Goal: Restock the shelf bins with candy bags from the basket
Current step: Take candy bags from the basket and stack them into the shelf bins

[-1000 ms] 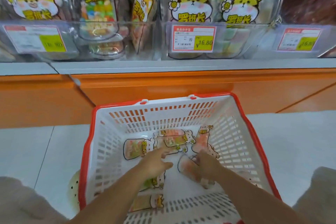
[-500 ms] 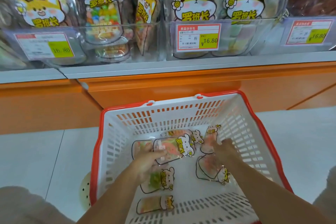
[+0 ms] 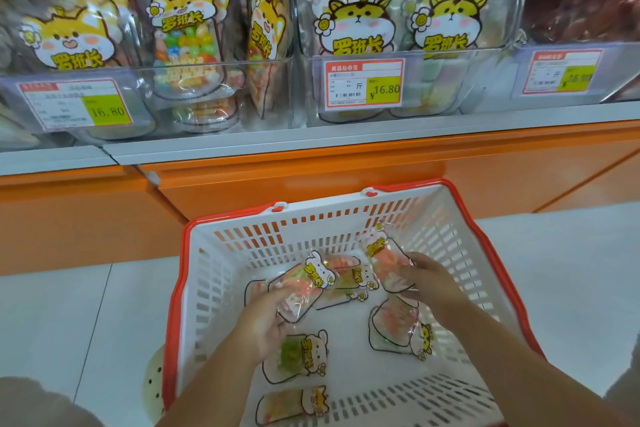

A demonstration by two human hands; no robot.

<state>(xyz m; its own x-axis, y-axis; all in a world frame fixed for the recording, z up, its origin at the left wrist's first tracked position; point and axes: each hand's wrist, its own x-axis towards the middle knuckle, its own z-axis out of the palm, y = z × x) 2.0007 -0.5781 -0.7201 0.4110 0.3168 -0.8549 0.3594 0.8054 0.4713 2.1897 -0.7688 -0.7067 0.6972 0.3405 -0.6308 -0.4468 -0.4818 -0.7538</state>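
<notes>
A white basket with a red rim (image 3: 221, 274) stands on the floor below the shelf. Inside it my left hand (image 3: 263, 322) grips a clear candy bag with pink and green sweets (image 3: 304, 284), lifted off the bottom. My right hand (image 3: 429, 284) holds a second candy bag with orange sweets (image 3: 384, 256), tilted up near the right wall. Several more bags lie flat in the basket, one with green sweets (image 3: 298, 357), one at the right (image 3: 394, 329), one near the front (image 3: 291, 406). Clear shelf bins (image 3: 221, 90) above hold upright bags of the same brand.
An orange shelf base (image 3: 311, 177) with a grey ledge runs between bins and basket. Price tags (image 3: 363, 85) hang on the bin fronts. White tiled floor (image 3: 86, 305) lies on both sides. A perforated pale object (image 3: 154, 381) pokes out left of the basket.
Both hands have closed on bags and lifted them off the basket bottom. The view has tilted up toward the shelf.
</notes>
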